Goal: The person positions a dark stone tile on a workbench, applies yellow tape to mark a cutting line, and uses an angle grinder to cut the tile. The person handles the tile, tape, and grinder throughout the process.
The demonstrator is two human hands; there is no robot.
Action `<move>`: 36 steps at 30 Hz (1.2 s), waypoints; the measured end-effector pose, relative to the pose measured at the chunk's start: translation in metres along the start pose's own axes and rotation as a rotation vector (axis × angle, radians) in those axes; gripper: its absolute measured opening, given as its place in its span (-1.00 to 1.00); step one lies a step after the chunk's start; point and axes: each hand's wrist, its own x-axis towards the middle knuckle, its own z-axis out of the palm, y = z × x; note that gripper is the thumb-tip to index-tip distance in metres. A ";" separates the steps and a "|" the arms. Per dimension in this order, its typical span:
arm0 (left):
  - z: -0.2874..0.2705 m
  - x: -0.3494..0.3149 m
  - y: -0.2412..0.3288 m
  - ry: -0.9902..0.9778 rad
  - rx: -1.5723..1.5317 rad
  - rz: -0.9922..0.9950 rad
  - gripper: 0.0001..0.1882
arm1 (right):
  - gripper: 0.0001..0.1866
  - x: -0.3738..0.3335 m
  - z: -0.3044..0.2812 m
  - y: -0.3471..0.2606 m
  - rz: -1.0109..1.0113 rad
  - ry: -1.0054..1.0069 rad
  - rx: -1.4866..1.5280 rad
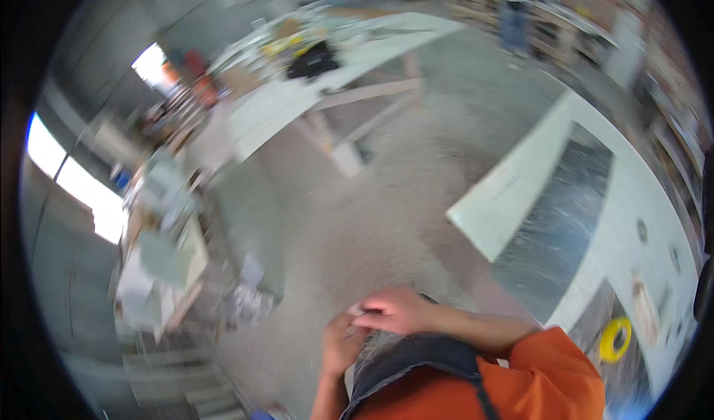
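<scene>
My left hand (343, 342) and my right hand (396, 310) meet in front of my body, fingers bent and pressed together. A small pale spot shows between the fingertips, but blur keeps me from telling what it is. My right forearm crosses over a dark apron (424, 353) worn on an orange shirt (543, 375). Both hands are held above the floor, apart from the tables.
On the right stands a worktable (587, 271) with light panels, a dark shiny sheet (558, 204) and a yellow tape roll (615, 340). A long cluttered table (275, 115) holds a black bundle (312, 61). Stacked material (160, 271) lines the left. A person (513, 14) stands far back.
</scene>
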 end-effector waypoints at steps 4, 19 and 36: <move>-0.008 0.105 -0.027 0.026 -0.019 -0.006 -0.80 | -0.62 0.069 -0.032 0.034 -0.030 0.176 0.149; 0.080 0.551 -0.022 -1.223 -0.448 -0.452 -0.72 | -0.72 0.167 -0.174 0.147 0.519 0.969 -0.255; 0.390 0.741 0.160 -1.468 -0.160 -0.024 -0.54 | -0.66 0.063 -0.361 0.244 0.865 1.591 -0.313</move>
